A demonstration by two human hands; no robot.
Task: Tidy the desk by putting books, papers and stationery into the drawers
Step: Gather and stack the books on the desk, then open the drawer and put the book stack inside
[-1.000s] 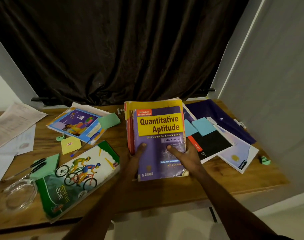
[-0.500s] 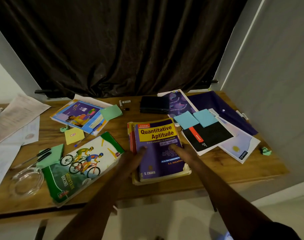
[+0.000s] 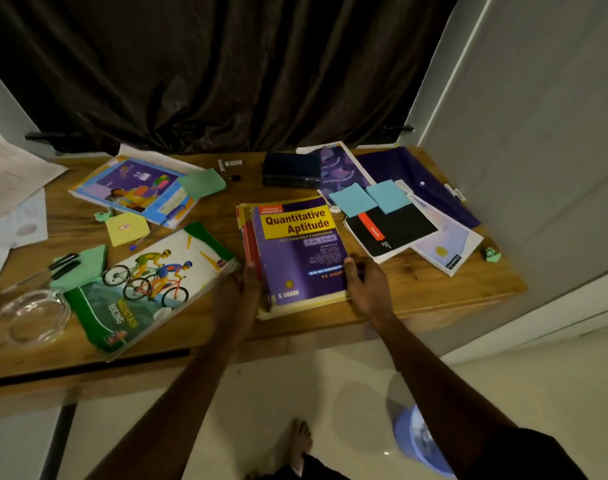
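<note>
A stack of books topped by the purple and yellow "Quantitative Aptitude" book (image 3: 295, 251) lies flat near the front edge of the wooden desk (image 3: 434, 282). My left hand (image 3: 235, 292) grips the stack's left side, thumb against the red spines. On the right side, my right hand (image 3: 366, 289) holds the stack with its thumb on the cover. A green cycling book (image 3: 150, 285) lies just left of my left hand. A blue illustrated book (image 3: 136, 188) sits at the back left.
Blue sticky notes (image 3: 372, 199), a black notebook (image 3: 392, 230) and a purple folder (image 3: 420, 181) cover the right side. A dark case (image 3: 290, 169) lies at the back. Pens (image 3: 43, 270), a glass dish (image 3: 32, 317), green and yellow notes and loose papers (image 3: 11, 178) lie left. Dark curtain behind, wall at right.
The book stack was held tilted up off the desk; it has come down flat onto the desk near the front edge. My hands slid from under it to its two sides.
</note>
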